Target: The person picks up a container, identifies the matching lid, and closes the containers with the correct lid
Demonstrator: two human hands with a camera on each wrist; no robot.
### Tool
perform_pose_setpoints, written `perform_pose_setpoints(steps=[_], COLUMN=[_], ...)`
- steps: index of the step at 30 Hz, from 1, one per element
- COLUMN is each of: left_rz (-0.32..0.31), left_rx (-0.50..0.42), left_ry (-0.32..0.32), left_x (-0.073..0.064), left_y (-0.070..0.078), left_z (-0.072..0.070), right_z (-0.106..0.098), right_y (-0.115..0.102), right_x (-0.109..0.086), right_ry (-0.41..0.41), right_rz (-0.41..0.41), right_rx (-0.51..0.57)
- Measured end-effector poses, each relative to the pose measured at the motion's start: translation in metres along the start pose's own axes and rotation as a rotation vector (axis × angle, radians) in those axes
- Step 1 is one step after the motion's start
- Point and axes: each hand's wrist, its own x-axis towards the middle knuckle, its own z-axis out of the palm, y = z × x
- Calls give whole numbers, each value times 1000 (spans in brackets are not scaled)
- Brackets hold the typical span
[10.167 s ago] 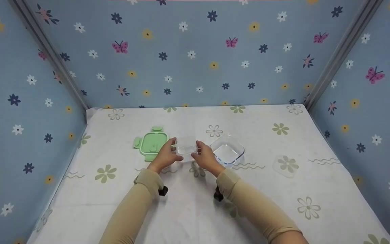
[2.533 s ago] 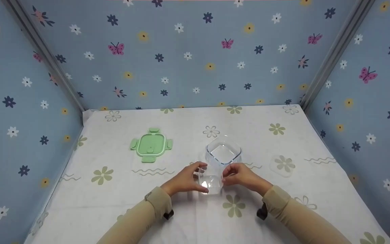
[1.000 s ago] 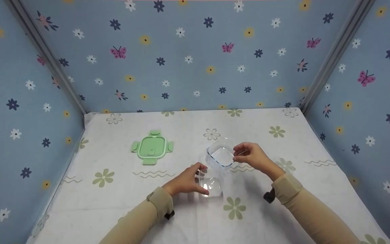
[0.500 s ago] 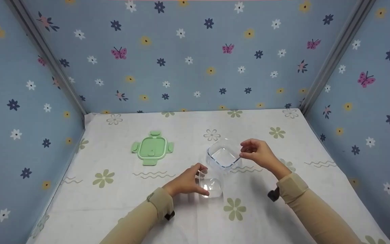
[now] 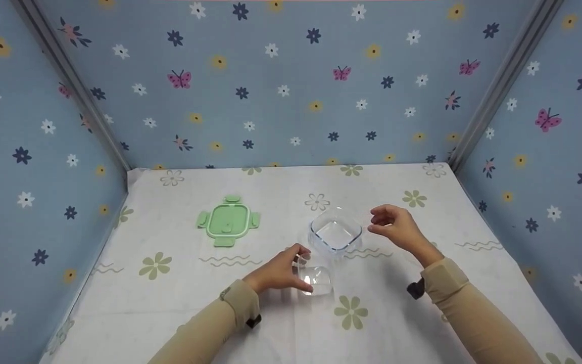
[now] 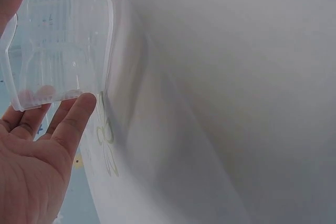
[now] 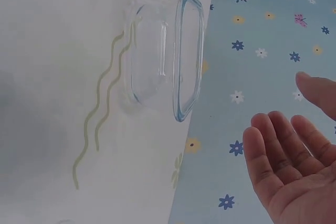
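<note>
My left hand grips a clear plastic container at its left end, thumb on the near side and fingers on the far side. In the left wrist view, fingertips touch the wall of this see-through box. Behind it stands a square clear glass container with a bluish rim, open at the top. My right hand hovers to the right of the glass container, apart from it. Its fingers are loosely curled and hold nothing, as the right wrist view shows.
A green lid with flaps on its sides lies at the left. A white cloth printed with green flowers covers the table. Blue flowered panels enclose the back and both sides.
My right hand has left the plastic container, passed over the glass container's right side and moved off to the right. My left hand has kept its hold. Earlier, both hands brought the plastic container nearer.
</note>
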Motion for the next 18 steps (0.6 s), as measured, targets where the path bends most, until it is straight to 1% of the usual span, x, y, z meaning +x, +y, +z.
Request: perform_pose_setpoints(steps=[8, 15, 18], left_rz=[-18, 28, 26], left_rx=[-11, 4, 17], left_ry=[-2, 5, 3], left_x=[1, 2, 2], left_y=[1, -2, -3], left_z=[0, 0, 0], right_z=[-9, -16, -20], right_y=[9, 18, 22], right_x=[0, -2, -4], right_ry=[46, 83, 95], right_rz=[4, 10, 16], right_rx=[-28, -62, -76])
